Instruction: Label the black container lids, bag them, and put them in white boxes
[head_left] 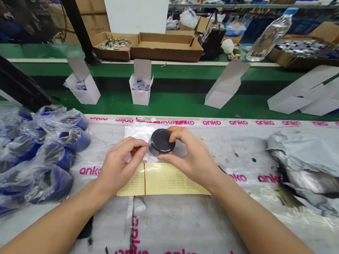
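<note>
My right hand (192,157) grips a round black lid (163,140) by its right edge, thumb and fingers around the rim. Its glossy flat top faces up. At the lid's left edge is my left hand (123,160), thumb and fingertips pinched together. Whatever those fingertips hold, if anything, is too small to make out. Under both hands lies a yellow sheet of printed labels (174,181), with a brown line across it. Clear plastic wrapping (137,132) lies just behind the lid.
Several blue, plastic-wrapped items (58,155) crowd the left. A torn grey bag (314,172) lies at right. Open white boxes (140,93) stand along the green strip behind. Farther back are a cardboard tray (167,51) and a tilted water bottle (268,38).
</note>
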Demonstrator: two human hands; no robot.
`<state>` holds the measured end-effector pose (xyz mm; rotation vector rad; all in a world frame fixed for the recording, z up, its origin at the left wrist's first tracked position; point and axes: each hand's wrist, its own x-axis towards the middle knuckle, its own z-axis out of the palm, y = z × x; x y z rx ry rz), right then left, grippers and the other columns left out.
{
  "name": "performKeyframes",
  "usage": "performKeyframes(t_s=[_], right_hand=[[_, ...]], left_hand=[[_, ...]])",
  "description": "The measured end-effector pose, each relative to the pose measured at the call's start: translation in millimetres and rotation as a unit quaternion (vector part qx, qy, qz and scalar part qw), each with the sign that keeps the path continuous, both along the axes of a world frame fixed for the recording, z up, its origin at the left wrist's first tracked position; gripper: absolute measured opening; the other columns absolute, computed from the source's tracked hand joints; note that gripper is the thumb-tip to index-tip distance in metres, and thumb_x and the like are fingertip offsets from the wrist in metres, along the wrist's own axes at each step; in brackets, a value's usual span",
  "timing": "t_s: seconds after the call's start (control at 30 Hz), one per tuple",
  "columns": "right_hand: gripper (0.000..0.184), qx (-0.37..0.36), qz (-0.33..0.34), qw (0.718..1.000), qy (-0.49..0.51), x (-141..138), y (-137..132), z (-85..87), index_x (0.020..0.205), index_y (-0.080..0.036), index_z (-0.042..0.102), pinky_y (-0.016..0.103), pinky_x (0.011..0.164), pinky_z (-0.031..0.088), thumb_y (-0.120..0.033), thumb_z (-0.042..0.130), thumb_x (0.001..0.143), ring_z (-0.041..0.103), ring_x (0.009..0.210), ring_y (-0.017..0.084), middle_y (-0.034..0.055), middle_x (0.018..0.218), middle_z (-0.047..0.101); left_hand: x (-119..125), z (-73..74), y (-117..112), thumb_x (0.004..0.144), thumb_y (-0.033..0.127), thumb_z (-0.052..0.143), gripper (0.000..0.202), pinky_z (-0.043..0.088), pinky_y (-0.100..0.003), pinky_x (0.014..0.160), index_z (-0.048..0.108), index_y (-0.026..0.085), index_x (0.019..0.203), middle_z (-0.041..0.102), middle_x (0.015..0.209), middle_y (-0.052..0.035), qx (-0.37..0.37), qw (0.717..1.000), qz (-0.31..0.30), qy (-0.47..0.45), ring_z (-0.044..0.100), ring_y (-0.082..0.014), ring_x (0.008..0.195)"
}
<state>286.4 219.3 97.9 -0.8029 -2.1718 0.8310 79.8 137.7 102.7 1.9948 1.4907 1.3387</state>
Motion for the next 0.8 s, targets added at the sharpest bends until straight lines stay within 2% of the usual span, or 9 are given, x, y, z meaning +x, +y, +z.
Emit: performKeyframes(t_s=[0.1, 0.17, 0.23, 0.33, 0.43, 0.57, 0.7, 0.8], right_hand=[[0.031, -0.006, 0.019, 0.997, -0.076, 0.1, -0.9, 4.0, 0.102, -0.025, 0.05, 0.038, 0.083, 0.052, -0.03, 0.076, 0.086, 0.062, 0.099, 0.024, 0.0062, 0.116, 0.062], [0.025, 0.023, 0.014, 0.996, -0.089, 13.1, -0.7, 12.4, 0.103, -0.024, 0.053, 0.041, 0.09, 0.052, -0.032, 0.072, 0.089, 0.061, 0.11, 0.027, 0.0088, 0.125, 0.06], [0.018, 0.058, 0.008, 0.994, -0.092, 35.9, -0.2, 22.1, 0.101, -0.024, 0.058, 0.042, 0.093, 0.051, -0.036, 0.068, 0.093, 0.06, 0.114, 0.028, 0.0094, 0.126, 0.06], [0.026, 0.036, 0.038, 0.988, -0.146, 72.7, 2.1, 29.7, 0.104, -0.026, 0.063, 0.038, 0.075, 0.054, -0.049, 0.068, 0.092, 0.066, 0.091, 0.025, 0.0059, 0.103, 0.067], [0.039, 0.003, 0.054, 0.976, -0.21, 91.3, 4.1, 25.6, 0.112, -0.029, 0.065, 0.035, 0.064, 0.054, -0.051, 0.077, 0.082, 0.067, 0.08, 0.024, 0.0034, 0.096, 0.07], [0.021, -0.007, 0.052, 0.965, -0.258, 87.0, -3.9, 23.7, 0.103, -0.029, 0.067, 0.033, 0.065, 0.054, -0.029, 0.074, 0.084, 0.068, 0.079, 0.022, 0.0005, 0.094, 0.071], [0.031, 0.021, 0.046, 0.97, -0.239, 76.5, -28.3, 33.0, 0.12, -0.031, 0.061, 0.033, 0.068, 0.055, -0.018, 0.062, 0.092, 0.071, 0.087, 0.023, 0.0014, 0.105, 0.073], [0.033, 0.044, -0.007, 0.979, -0.199, 70.4, -52.4, 29.0, 0.127, -0.03, 0.055, 0.032, 0.067, 0.056, -0.017, 0.054, 0.097, 0.072, 0.09, 0.022, 0.0032, 0.112, 0.072]], left_hand=[[0.8, 5.3, -2.4, 0.098, 0.013, 0.057, 0.009, 0.047, -0.023, 0.069, 0.064, 0.018, 0.101, 0.063, 0.086, 0.0, 0.026, 1.0, -0.009, 0.005, 0.059, -0.0113, 0.076], [3.1, 7.3, -5.2, 0.098, 0.013, 0.059, 0.007, 0.048, -0.023, 0.071, 0.063, 0.018, 0.099, 0.065, 0.087, 0.0, 0.023, 0.998, -0.052, 0.025, 0.06, -0.0113, 0.078], [6.9, 6.9, -8.2, 0.099, 0.014, 0.06, 0.005, 0.05, -0.024, 0.076, 0.062, 0.018, 0.101, 0.066, 0.091, -0.0009, 0.01, 0.993, -0.109, 0.051, 0.062, -0.0125, 0.084], [13.9, 1.5, -11.4, 0.101, 0.021, 0.059, 0.015, 0.051, -0.032, 0.091, 0.06, 0.017, 0.116, 0.067, 0.11, -0.0062, -0.011, 0.976, -0.185, 0.115, 0.062, -0.0186, 0.102], [20.1, -6.0, -13.2, 0.104, 0.027, 0.054, 0.028, 0.05, -0.04, 0.1, 0.054, 0.018, 0.13, 0.062, 0.128, -0.0102, -0.039, 0.962, -0.212, 0.168, 0.058, -0.024, 0.117], [27.7, -11.1, -16.4, 0.105, 0.029, 0.051, 0.036, 0.046, -0.045, 0.107, 0.047, 0.019, 0.139, 0.053, 0.142, -0.0119, -0.041, 0.966, -0.178, 0.185, 0.05, -0.0267, 0.129], [38.3, -7.9, -18.5, 0.105, 0.027, 0.049, 0.045, 0.041, -0.043, 0.114, 0.037, 0.018, 0.148, 0.048, 0.147, -0.0128, -0.037, 0.971, -0.182, 0.15, 0.044, -0.0253, 0.136], [45.3, -5.2, -17.3, 0.105, 0.019, 0.049, 0.045, 0.045, -0.035, 0.108, 0.036, 0.02, 0.148, 0.057, 0.134, -0.0093, -0.051, 0.978, -0.189, 0.077, 0.053, -0.0204, 0.124]])
